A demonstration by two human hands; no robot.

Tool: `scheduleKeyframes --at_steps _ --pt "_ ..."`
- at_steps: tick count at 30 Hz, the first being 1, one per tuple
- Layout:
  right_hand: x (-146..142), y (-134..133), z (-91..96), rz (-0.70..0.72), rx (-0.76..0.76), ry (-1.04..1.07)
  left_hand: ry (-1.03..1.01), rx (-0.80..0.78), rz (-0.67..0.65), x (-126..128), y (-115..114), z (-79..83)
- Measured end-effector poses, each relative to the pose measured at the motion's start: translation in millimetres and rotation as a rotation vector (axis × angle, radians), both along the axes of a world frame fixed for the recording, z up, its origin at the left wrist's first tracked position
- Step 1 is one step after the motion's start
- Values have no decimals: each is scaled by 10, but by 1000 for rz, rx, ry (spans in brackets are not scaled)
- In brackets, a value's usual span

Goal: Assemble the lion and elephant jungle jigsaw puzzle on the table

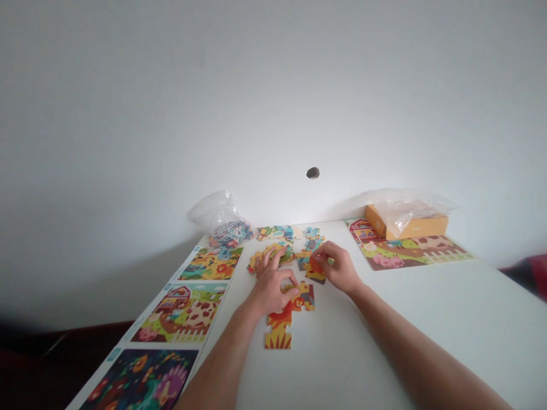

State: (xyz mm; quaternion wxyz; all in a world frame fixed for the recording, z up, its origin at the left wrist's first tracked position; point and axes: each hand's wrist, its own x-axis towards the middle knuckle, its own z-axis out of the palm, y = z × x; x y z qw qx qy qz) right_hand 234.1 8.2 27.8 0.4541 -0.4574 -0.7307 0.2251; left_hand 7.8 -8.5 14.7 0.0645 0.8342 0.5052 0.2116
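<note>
- My right hand (339,266), just right of the frame's centre, pinched an orange piece (316,270) between thumb and fingertips. The piece was tilted, and I could not tell whether its lower edge touched the table (384,341).
- My left hand (270,285) lay open and palm-down at the centre, fingers spread over the loose pieces (277,250). Its thumb sat beside the top of the joined strip (282,324), which ran down toward the lower middle of the frame.
- As I judged it, the pinch was light and taken at one edge, so the orange piece could swing or slip out if pressed against a tab that did not match.
- The joined strip was steadied only at its upper end, so a sideways push from the right could pivot it or pop its joints apart.
- The left fingers rested on the heap itself, and any drag of that hand could scatter the loose pieces toward the plastic bag (224,225) at the upper left of the table.
- The picture sheets (182,313) lay along the table's left edge, in the lower left of the frame, close to my left forearm. An elbow sweep could slide one off.
- The box (412,226) and the farm picture (410,250) at the right were well apart from both hands, and I saw little risk there.
</note>
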Motion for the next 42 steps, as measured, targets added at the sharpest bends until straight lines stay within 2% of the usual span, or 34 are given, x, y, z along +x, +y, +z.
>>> scheduleKeyframes --at_steps 4,8,10,16,21,28,36,42 --pt "-71 -89 16 136 -57 81 7 4 5 0 1 -4" --pt "-163 -179 30 348 -171 26 23 23 13 3 -4 17" --pt "-198 -208 30 404 -196 -26 31 26 15 3 -2 22" --pt "-216 -212 -12 496 -89 -210 25 47 14 3 10 3" --pt "-208 -193 -40 506 -40 -271 33 59 5 0 8 -2" --pt "-163 -190 -21 417 -35 -453 46 49 2 -10 7 -1" --pt "-144 -166 -40 532 -52 -460 25 53 -14 -5 8 3" --pt "-145 -165 -49 559 -45 -476 9 51 -21 -12 10 -9"
